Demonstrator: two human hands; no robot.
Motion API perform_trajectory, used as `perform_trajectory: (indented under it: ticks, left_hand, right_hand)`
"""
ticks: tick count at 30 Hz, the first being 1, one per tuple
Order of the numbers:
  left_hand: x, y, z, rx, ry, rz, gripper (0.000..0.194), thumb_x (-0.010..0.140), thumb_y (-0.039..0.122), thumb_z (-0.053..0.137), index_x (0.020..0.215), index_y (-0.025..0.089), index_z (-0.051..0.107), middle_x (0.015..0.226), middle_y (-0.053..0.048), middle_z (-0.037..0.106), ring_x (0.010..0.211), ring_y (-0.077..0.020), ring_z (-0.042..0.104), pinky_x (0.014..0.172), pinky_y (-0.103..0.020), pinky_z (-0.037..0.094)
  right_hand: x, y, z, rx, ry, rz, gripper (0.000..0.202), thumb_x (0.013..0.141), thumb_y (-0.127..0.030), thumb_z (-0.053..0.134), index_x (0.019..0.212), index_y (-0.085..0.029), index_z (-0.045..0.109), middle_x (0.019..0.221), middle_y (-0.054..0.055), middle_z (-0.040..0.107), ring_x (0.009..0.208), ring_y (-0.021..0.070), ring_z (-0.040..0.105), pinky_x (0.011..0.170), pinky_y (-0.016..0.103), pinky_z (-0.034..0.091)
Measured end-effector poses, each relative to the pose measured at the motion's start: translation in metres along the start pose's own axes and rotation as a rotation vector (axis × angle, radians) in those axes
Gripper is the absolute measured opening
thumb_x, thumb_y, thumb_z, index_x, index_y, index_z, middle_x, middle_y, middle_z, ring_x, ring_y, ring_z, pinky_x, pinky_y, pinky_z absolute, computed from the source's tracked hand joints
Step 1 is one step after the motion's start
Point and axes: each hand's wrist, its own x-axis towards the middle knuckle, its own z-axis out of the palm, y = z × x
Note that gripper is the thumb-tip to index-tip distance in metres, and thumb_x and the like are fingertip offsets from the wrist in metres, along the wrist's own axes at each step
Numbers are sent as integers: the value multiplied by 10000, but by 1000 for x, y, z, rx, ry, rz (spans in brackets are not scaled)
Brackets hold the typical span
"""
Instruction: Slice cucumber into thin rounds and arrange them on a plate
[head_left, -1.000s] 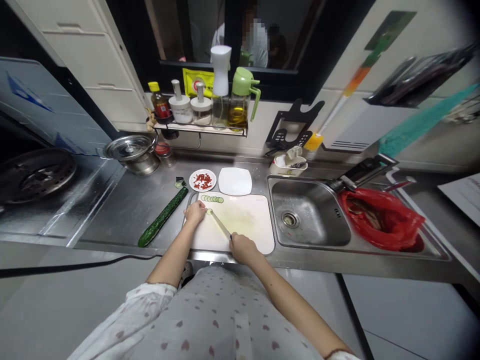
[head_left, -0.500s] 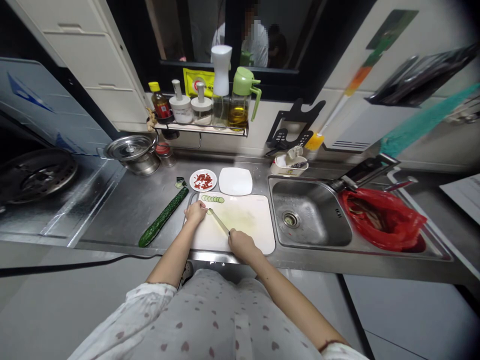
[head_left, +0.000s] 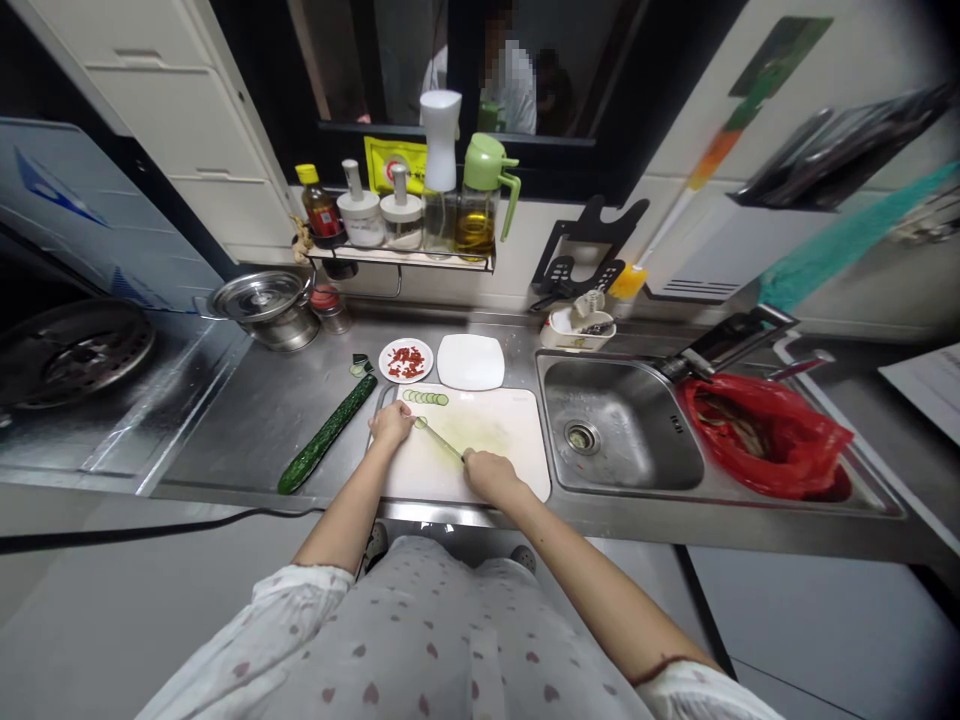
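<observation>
My right hand point(head_left: 491, 477) is wrapped round the handle of a knife point(head_left: 442, 440), its blade pointing left and away across the white cutting board point(head_left: 517, 480). By the blade's tip lies a pale green cucumber slice point(head_left: 421, 423). Just left of that slice, my left hand point(head_left: 391, 425) rests at the board's left edge with its fingers drawn together; what they hold, if anything, is too small to make out. Several overlapping cucumber slices point(head_left: 426, 398) form a row along the board's far edge. A long whole cucumber point(head_left: 327, 436) lies on the counter left of the board.
Behind the board are a white plate point(head_left: 388, 373) of chopped red pieces and a bare white square plate point(head_left: 471, 362). Cucumber scraps point(head_left: 360, 366) lie nearby. The sink point(head_left: 622, 480) is to the right, with a red plastic bag point(head_left: 802, 440). A lidded steel pot point(head_left: 281, 325) stands back left.
My right hand has shifted slightly right and away from me, and the knife now lies at a flatter slant. More of the slice at its tip shows. My left hand has barely moved.
</observation>
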Motion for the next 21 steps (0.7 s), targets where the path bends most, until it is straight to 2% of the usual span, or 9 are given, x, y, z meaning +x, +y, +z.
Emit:
perform_trajectory:
  ticks: [13,21]
  left_hand:
    - [0,-4,4,-4,7,9,162,782,369,588,915,279,616,968,-21,685,1029,-229,603,930,-387,405]
    - [-14,-5,19,82,83,131,198,780,366,580,951,272,618,1090,-41,636,1063,-239,568,907,-396,416]
  right_hand:
    - [-18,16,5,68,-51,13,281,909,-244,390,1075,-130,586,1047,170,661,938,256,633,704,312,430]
    - [-20,18,11,88,-26,19,286,906,-252,365,1045,-125,579,1013,162,669,915,277,640,652,309,413]
